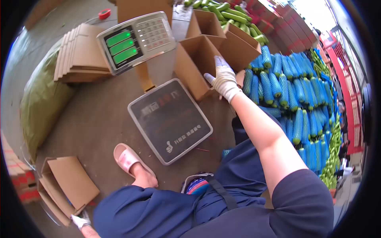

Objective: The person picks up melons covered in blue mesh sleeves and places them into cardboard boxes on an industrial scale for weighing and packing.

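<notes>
At lower left, my white-gloved left hand [81, 221] closes on the bottom edge of an open cardboard box [77, 180], which is tilted with its flaps out; some of the fingertips are hidden. My right hand [225, 82], also gloved, reaches to the rim of another open cardboard box [189, 73]. Its thumb and fingers are stretched apart over that box's right side. Between my hands a platform scale [170, 121] stands on the floor, its display [137, 41] lit green on a post.
Blue-netted green vegetables [295, 93] are stacked at right. Loose green vegetables [234, 18] lie behind the boxes. Flattened cartons [85, 51] and a full green sack [43, 99] stand at left. Red tape [104, 14] lies on the floor. My pink slipper [129, 158] is beside the scale.
</notes>
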